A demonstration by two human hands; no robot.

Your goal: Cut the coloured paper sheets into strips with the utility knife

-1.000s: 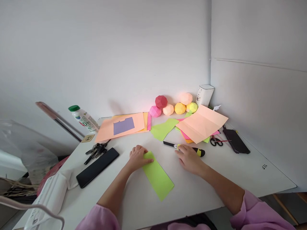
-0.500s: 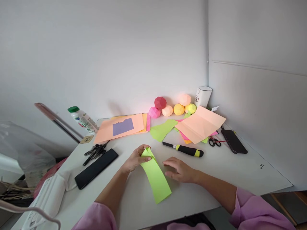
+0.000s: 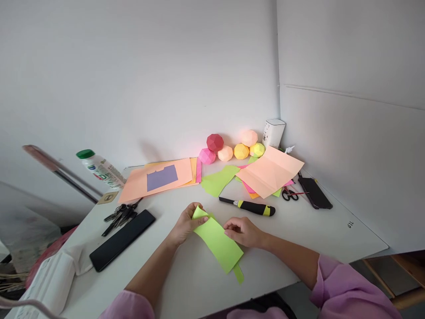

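Observation:
My left hand point(image 3: 186, 225) pinches the upper end of a folded light-green paper strip point(image 3: 219, 246), thumb on top and fingers behind. Below the strip's lower end a narrow green tail point(image 3: 238, 273) sticks out. At the strip's right edge is my right hand point(image 3: 245, 232), its fingers curled and the thumb against the paper; the fingertips are partly hidden. Beyond the hands lies a black-and-yellow utility knife point(image 3: 255, 208). A loose green paper piece point(image 3: 219, 179) rests farther back.
Left are a black phone point(image 3: 122, 239), keys point(image 3: 121, 217) and a bottle point(image 3: 102, 170). Peach paper sheets point(image 3: 133, 188), faceted paper balls point(image 3: 215, 142), a creased peach sheet point(image 3: 270, 170), scissors point(image 3: 290, 194) and a black flat case point(image 3: 315, 192) lie toward the back and right.
The lower end of the green strip has swung right and looks wider, with a narrow tail now showing. My right hand has closed its fingers at the strip's edge. The view has shifted slightly.

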